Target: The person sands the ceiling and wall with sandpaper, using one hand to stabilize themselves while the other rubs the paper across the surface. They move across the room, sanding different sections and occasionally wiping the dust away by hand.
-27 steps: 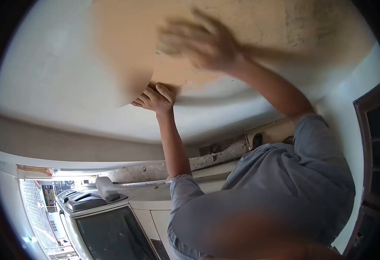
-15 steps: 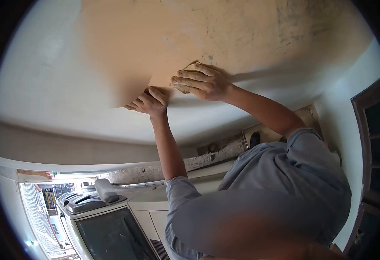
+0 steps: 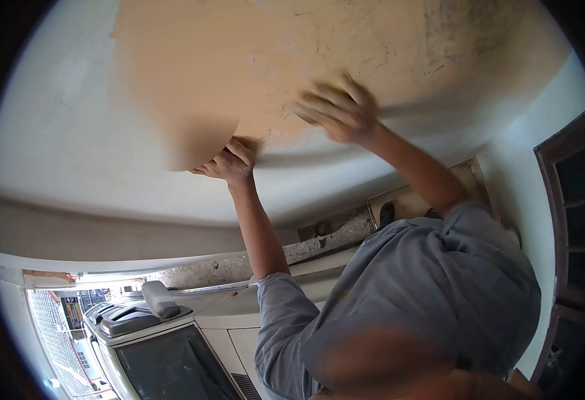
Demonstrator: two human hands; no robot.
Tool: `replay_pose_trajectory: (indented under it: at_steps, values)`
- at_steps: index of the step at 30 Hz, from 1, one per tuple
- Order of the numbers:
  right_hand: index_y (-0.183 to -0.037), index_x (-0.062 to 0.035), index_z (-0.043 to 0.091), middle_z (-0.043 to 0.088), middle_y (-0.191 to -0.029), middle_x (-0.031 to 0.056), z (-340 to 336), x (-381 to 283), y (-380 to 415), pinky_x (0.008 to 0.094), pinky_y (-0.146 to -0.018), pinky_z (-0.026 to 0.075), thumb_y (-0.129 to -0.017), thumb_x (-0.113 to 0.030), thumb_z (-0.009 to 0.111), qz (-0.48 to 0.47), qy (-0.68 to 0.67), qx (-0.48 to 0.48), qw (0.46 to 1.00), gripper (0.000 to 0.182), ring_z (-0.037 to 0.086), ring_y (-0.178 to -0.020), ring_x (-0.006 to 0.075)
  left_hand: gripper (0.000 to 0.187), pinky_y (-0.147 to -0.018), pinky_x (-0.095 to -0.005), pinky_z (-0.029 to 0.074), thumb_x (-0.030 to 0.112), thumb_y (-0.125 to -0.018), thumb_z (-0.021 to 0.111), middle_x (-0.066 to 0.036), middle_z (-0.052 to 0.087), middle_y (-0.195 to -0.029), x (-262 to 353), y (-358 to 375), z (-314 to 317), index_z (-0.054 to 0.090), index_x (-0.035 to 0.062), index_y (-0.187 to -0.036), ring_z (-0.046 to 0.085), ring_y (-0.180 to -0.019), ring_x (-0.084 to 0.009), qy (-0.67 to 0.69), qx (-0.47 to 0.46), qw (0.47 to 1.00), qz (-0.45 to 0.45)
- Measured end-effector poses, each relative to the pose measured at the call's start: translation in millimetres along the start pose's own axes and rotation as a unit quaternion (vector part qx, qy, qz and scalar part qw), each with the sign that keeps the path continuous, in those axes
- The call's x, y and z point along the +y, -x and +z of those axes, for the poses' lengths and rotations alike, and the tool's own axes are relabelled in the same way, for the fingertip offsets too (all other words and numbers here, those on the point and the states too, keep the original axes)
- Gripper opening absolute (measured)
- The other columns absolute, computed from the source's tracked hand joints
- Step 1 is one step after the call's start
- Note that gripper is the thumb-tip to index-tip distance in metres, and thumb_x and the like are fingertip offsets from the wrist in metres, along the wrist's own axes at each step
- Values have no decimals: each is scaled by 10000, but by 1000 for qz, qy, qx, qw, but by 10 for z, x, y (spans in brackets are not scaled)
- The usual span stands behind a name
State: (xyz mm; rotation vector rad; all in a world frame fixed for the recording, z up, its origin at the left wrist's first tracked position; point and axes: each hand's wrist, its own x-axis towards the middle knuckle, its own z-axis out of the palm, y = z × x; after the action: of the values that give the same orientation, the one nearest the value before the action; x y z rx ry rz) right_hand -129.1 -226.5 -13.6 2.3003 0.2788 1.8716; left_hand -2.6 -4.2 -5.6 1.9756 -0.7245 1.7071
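My right hand (image 3: 342,110) is smeared by motion against the tan-coated patch (image 3: 192,60) of the wall. Under its fingers is a folded piece of sandpaper, plainer in the earlier frame; only a blurred yellowish trace shows at this moment. Lower and to the left, my left hand (image 3: 229,162) rests on the wall with its fingers stretched out and the thumb apart. A smooth blurred area hides part of its fingertips. Pale dust coats the fingers of both hands.
Whitish wall (image 3: 59,133) surrounds the tan patch, which has dark scuffs at upper right. Below stands a pale vehicle (image 3: 222,313) with a dark windshield (image 3: 172,363). A dark-framed door or window (image 3: 559,200) is at right. A rough ledge (image 3: 332,233) runs behind my grey shirt.
My right hand has moved right and slightly up across the tan patch, away from my left hand. The left hand stays on the wall in nearly the same place.
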Motion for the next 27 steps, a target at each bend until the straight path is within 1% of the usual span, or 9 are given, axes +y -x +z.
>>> replay_pose_trajectory:
  at_steps: [3,8,11,13,15,17,19,23,27]
  values:
    - [-1068,-294,708,649,-1182,-129,88,-44,668,411,-1111,351,-851,-271,637,2,29,-38,999,229,566,-1135,74,659,-1160,-512,28,400,-974,328,-251,236,-1525,10,-11,-8,301,-62,-1443,147,-1441,-396,-6,10,1000,6]
    - [-1082,-270,694,635,-1224,-96,-196,197,-1092,414,-1088,366,-818,-246,659,-17,56,53,997,267,566,-1144,78,657,-1158,-507,47,403,-979,324,-257,234,-1522,25,-2,-13,306,-64,-1440,156,-1440,-392,-18,-4,1000,10]
    - [-1106,-246,688,626,-1251,-69,-91,410,-1923,417,-1080,365,-817,-242,654,114,-106,28,987,291,554,-1173,96,679,-1156,-529,36,425,-970,327,-270,239,-1516,-9,21,17,334,-84,-1420,148,-1440,-398,-6,9,1000,1]
    - [-1167,-53,645,642,-1220,85,67,536,-2106,450,-1116,304,-939,-189,515,-29,-74,321,944,296,506,-1256,213,676,-1157,-527,36,426,-970,326,-269,241,-1516,9,18,24,340,-80,-1419,151,-1440,-396,-2,10,1000,-3]
    - [-1063,-234,706,647,-1212,-71,-179,447,-1420,406,-995,418,-829,-235,655,34,-28,103,994,240,591,-1112,118,667,-1159,-521,40,423,-968,334,-267,253,-1512,12,14,15,356,-70,-1416,155,-1441,-392,0,18,1000,-7]
    - [-996,-217,723,675,-1144,-72,-251,410,-651,380,-942,430,-846,-248,655,12,84,67,994,168,618,-1053,135,666,-1159,-522,45,422,-967,341,-267,257,-1510,17,5,17,356,-69,-1417,161,-1439,-393,-1,19,1000,-11]
    - [-963,-207,726,701,-1064,-56,-176,434,372,394,-1027,386,-843,-296,677,24,60,7,998,157,619,-1059,141,666,-1159,-523,51,421,-965,348,-267,262,-1509,14,24,5,356,-67,-1417,167,-1437,-394,-6,17,1000,-17]
    - [-949,-161,712,692,-1058,-40,-176,589,176,388,-956,456,-823,-165,699,-2,45,62,997,128,631,-995,144,653,-1159,-510,72,407,-970,348,-261,265,-1509,24,-5,-2,353,-68,-1418,188,-1433,-388,-11,19,1000,5]
    - [-1094,-93,687,646,-1185,2,-345,888,-1107,386,-902,506,-826,-68,636,22,7,125,992,274,625,-1034,166,649,-1159,-497,81,400,-976,341,-255,269,-1510,23,-7,4,339,-68,-1425,193,-1433,-380,-19,22,1000,9]
